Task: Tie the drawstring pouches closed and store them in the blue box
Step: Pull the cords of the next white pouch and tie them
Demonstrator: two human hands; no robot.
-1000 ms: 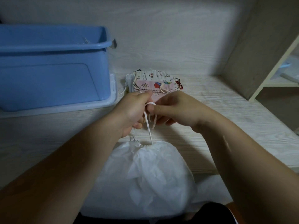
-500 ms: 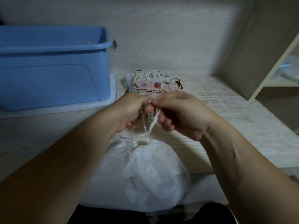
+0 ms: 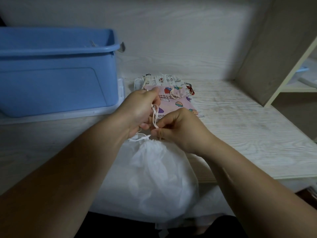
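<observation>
One puffy white pouch [image 3: 151,177], cream drawstring [image 3: 155,117]

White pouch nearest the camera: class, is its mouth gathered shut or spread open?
Gathered shut: the white pouch bunches into pleats at its neck, where the left hand and right hand pinch its cord. Knot: cannot tell.

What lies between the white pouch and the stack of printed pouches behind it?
In the head view, the left hand and right hand fill that stretch, both pinching the drawstring cord of the white pouch.
</observation>
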